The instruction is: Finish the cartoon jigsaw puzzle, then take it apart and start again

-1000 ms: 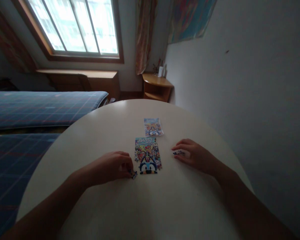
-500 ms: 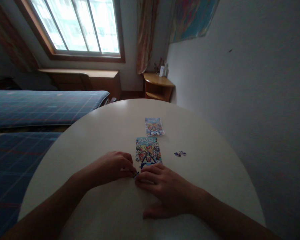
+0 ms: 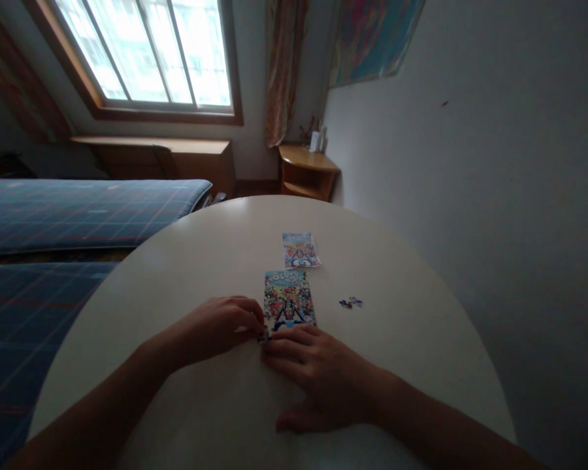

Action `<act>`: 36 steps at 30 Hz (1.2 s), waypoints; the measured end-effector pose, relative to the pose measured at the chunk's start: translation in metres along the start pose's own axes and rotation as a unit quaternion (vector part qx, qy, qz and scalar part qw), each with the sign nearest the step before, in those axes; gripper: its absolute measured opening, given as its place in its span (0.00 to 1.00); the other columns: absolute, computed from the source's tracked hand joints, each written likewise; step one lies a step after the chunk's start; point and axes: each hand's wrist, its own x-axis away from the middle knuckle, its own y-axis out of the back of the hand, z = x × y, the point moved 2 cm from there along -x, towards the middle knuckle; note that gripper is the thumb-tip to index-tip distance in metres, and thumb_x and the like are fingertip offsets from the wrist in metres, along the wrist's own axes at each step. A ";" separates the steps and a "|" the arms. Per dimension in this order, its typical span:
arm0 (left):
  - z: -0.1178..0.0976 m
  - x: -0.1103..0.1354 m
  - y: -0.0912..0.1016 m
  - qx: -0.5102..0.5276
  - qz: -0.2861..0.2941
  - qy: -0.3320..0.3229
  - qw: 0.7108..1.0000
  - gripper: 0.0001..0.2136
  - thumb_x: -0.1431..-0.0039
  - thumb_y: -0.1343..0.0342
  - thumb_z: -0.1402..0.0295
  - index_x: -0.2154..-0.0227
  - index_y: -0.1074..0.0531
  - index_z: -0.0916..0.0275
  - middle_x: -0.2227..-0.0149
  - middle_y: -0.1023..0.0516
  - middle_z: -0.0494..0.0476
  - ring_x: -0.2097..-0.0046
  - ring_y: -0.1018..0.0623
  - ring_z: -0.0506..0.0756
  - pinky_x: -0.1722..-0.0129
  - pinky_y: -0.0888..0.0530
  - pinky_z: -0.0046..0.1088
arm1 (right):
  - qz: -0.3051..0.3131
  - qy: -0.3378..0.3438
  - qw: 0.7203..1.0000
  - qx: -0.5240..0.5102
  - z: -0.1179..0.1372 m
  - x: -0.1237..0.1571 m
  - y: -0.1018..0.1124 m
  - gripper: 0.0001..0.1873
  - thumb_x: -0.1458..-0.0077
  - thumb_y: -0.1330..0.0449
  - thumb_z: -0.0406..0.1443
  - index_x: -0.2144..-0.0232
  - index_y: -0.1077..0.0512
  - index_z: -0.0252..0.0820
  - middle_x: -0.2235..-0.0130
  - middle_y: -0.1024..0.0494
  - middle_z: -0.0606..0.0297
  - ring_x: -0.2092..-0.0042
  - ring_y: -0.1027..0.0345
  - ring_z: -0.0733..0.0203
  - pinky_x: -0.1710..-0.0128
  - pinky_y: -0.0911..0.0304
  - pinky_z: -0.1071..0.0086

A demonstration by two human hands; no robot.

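A colourful, mostly assembled jigsaw puzzle [image 3: 289, 297] lies on the round table, its near edge partly covered by my fingers. My left hand [image 3: 228, 320] pinches a small dark puzzle piece [image 3: 264, 337] at the puzzle's near left corner; whether the piece is locked in cannot be made out. My right hand [image 3: 313, 369] lies flat, fingers stretched out over the puzzle's lower edge, thumb apart on the tabletop. Just beyond the puzzle is a picture sheet [image 3: 300, 251] with a similar design. A few loose puzzle pieces [image 3: 351, 303] lie to the right.
The pale round table [image 3: 402, 326] stands close to the wall on the right. Beds with blue plaid covers [image 3: 88, 209] are at the left. A corner shelf [image 3: 306, 160] and a desk [image 3: 196, 147] stand at the back beneath a window.
My left fingers have brought the small puzzle piece up against the puzzle's near left corner. My right hand stays spread over the lower edge. The view has shifted slightly.
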 end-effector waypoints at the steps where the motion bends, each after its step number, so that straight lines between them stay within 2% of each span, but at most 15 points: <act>1: 0.001 0.000 0.000 0.009 0.000 0.003 1.000 0.09 0.36 0.45 0.68 0.63 0.19 0.55 0.58 0.20 0.52 0.59 0.21 0.52 0.58 0.29 0.24 | -0.001 -0.001 1.000 -0.001 0.000 0.000 0.000 0.33 0.41 0.43 0.52 0.42 0.34 0.36 0.42 0.27 0.54 0.41 0.38 0.51 0.39 0.47 0.59; 6: 0.004 0.000 0.002 0.032 -0.004 0.013 0.999 0.09 0.36 0.45 0.65 0.64 0.19 0.56 0.59 0.21 0.54 0.63 0.22 0.50 0.61 0.29 0.23 | 0.006 -0.012 1.000 -0.002 -0.001 0.001 -0.001 0.34 0.42 0.42 0.53 0.41 0.34 0.37 0.42 0.28 0.55 0.41 0.38 0.50 0.39 0.47 0.58; 10: 0.004 0.002 0.004 0.032 0.013 0.024 0.999 0.11 0.36 0.45 0.62 0.67 0.19 0.58 0.62 0.22 0.54 0.66 0.24 0.49 0.65 0.30 0.21 | 0.017 -0.011 1.000 -0.007 -0.003 0.002 0.000 0.34 0.42 0.42 0.52 0.40 0.35 0.38 0.41 0.28 0.55 0.40 0.40 0.51 0.39 0.48 0.58; 23: 0.003 0.000 0.003 0.038 0.026 0.000 0.999 0.08 0.36 0.44 0.66 0.63 0.19 0.56 0.60 0.23 0.52 0.65 0.24 0.48 0.64 0.31 0.20 | 0.024 0.012 1.000 -0.010 -0.006 0.004 0.003 0.34 0.41 0.44 0.53 0.40 0.35 0.37 0.40 0.29 0.57 0.41 0.39 0.50 0.40 0.47 0.58; 30: 0.005 -0.001 0.001 0.042 0.012 -0.010 0.999 0.08 0.35 0.44 0.66 0.60 0.19 0.55 0.59 0.22 0.52 0.64 0.22 0.48 0.63 0.30 0.20 | 0.025 0.011 1.000 -0.007 -0.010 0.007 0.006 0.36 0.41 0.44 0.55 0.40 0.36 0.37 0.40 0.29 0.60 0.41 0.39 0.51 0.40 0.48 0.59; 33: 0.007 -0.002 0.001 0.039 -0.018 -0.008 0.999 0.08 0.36 0.43 0.67 0.60 0.20 0.55 0.59 0.21 0.52 0.60 0.22 0.50 0.59 0.28 0.22 | 0.031 0.016 0.999 0.000 -0.011 0.008 0.006 0.36 0.40 0.45 0.55 0.40 0.36 0.37 0.39 0.30 0.60 0.41 0.39 0.52 0.41 0.48 0.59; 36: 0.009 -0.003 0.001 0.019 -0.052 0.021 0.998 0.07 0.38 0.41 0.65 0.59 0.21 0.55 0.58 0.21 0.53 0.60 0.21 0.51 0.58 0.28 0.24 | 0.020 0.016 1.000 -0.001 -0.012 0.008 0.005 0.34 0.40 0.44 0.54 0.40 0.36 0.38 0.40 0.28 0.61 0.42 0.38 0.53 0.41 0.47 0.60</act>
